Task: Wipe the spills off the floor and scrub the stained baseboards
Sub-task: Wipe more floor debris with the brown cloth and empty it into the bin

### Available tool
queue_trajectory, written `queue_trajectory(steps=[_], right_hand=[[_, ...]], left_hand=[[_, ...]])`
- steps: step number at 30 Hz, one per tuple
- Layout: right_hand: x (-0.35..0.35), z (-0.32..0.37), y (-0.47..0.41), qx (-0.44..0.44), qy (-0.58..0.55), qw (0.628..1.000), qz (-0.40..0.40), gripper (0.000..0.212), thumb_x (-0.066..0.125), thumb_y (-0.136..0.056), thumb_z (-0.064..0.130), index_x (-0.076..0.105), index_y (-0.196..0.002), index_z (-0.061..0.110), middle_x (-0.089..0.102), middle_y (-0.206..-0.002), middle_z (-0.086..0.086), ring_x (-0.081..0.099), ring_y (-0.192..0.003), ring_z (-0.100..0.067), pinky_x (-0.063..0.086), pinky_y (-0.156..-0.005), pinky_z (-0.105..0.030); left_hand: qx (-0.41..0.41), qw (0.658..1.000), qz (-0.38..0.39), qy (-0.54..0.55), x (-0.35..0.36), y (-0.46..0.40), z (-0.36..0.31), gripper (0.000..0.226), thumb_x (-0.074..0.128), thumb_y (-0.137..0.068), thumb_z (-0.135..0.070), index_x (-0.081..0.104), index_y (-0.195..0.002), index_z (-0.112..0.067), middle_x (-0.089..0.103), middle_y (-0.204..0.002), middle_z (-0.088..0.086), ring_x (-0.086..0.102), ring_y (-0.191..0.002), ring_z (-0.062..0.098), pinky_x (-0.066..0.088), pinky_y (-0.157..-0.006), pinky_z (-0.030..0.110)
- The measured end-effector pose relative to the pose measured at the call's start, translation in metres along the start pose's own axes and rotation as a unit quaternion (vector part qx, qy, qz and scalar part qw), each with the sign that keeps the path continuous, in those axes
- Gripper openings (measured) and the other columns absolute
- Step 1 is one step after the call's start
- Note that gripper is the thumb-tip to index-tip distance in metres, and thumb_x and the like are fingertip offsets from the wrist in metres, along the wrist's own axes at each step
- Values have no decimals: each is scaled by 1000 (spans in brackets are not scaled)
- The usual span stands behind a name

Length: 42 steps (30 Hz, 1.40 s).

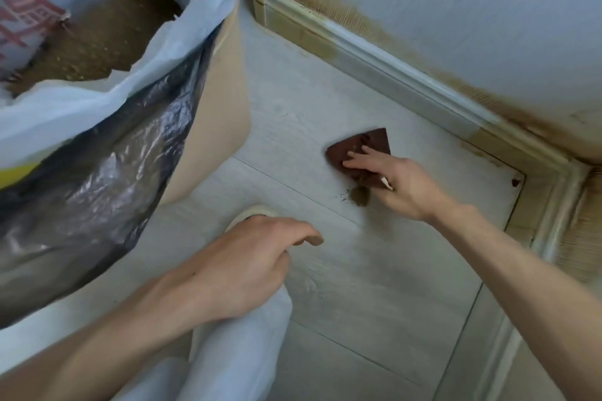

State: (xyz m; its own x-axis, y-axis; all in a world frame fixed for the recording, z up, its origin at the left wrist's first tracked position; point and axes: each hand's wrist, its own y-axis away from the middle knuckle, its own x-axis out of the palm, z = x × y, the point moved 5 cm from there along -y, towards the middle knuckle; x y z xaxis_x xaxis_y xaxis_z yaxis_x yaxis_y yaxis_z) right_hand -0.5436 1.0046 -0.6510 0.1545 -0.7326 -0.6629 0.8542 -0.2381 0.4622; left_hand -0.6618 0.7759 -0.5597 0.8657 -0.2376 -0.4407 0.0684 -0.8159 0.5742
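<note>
The right hand (395, 184) presses flat fingers on a brown cloth (356, 151) just beside a remaining brown spill (358, 196), the left hand (247, 257) hangs loosely curled, seemingly empty, and the baseboard (384, 57) beyond looks mostly unscrubbed.

- Pale grey floor (342, 286) of long boards, with thin dark lines between them.
- Light grey wall (456, 10) at the top right, meeting a second wall (583, 238) at the right edge in a corner.
- Low trim (391, 58) along the bottom of the walls, turning at the corner.
- Big tan bin (215, 107) on the left, standing on the floor.
- White bag (182, 39) folded over the bin's rim, with a crinkly dark bag (107, 179) hanging down its side.
- Brown crumbly stuff (107, 39) inside the bin, beside a box with red marks (22, 23), too blurry to read.
- Soft, even daylight, with faint shadows on the floor.
</note>
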Motion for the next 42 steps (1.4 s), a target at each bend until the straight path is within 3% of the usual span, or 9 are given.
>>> queue_trajectory(steps=[6,9,12,16,21,26,31,35,42], right_hand=[[-63,20,3,140,-232,953,-134,56,55,-85,6,71,-122,44,72,-118,17,63,-116,-6,47,-98,-23],[-86,70,-50,47,-148,979,-129,57,56,-84,17,63,-134,43,68,-122,21,61,-112,-1,44,-96,-19],[-71,109,-128,-75,29,995,-61,64,52,-85,20,53,-148,31,62,-140,5,58,-125,-18,42,-107,-28],[-13,94,-144,-120,180,973,77,56,54,-99,12,47,-153,21,36,-163,-7,26,-154,-31,22,-126,-39],[7,24,-23,-145,147,975,80,63,64,-82,-1,61,-142,20,51,-153,-2,38,-148,-29,49,-108,-55],[-26,4,25,-47,39,998,23,66,62,-85,-6,59,-142,28,53,-149,11,47,-141,-11,43,-116,-45],[-88,25,-13,14,14,996,-87,67,50,-82,11,57,-145,31,51,-143,21,45,-135,2,32,-111,-11],[-37,31,-33,12,40,999,9,66,50,-83,16,53,-148,30,48,-155,1,39,-147,-18,32,-119,-37],[43,54,-9,-82,131,985,69,60,55,-83,17,60,-143,15,56,-150,-4,38,-148,-36,36,-120,-50]], left_hand=[[-19,994,-29,107,-6,-2,12,67,28,-80,-14,65,-132,-34,67,-129,-18,56,-122,-11,45,-107,22],[-29,990,-44,128,-11,-3,18,62,35,-90,2,66,-130,-34,67,-128,-21,56,-120,-13,47,-106,22],[-38,989,-62,132,-15,-3,24,64,36,-90,7,67,-129,-33,68,-125,-24,57,-117,-15,48,-105,21],[-41,988,-68,129,-19,-2,29,62,35,-87,3,68,-126,-32,70,-122,-24,60,-114,-13,50,-102,23],[-49,987,-76,132,-16,1,37,64,36,-89,10,68,-124,-33,69,-119,-26,61,-111,-13,51,-100,23],[-36,987,-70,142,-9,-2,36,65,35,-91,10,67,-122,-38,68,-119,-28,61,-110,-16,46,-95,9],[-30,989,-73,124,-9,1,34,64,37,-91,10,67,-120,-38,68,-117,-30,61,-109,-16,43,-91,3],[-21,991,-75,114,-6,1,30,64,37,-90,11,68,-119,-36,69,-116,-28,62,-107,-15,42,-87,2],[-6,992,-60,114,6,4,21,60,40,-91,10,68,-116,-36,70,-116,-23,64,-105,-13,48,-92,11]])
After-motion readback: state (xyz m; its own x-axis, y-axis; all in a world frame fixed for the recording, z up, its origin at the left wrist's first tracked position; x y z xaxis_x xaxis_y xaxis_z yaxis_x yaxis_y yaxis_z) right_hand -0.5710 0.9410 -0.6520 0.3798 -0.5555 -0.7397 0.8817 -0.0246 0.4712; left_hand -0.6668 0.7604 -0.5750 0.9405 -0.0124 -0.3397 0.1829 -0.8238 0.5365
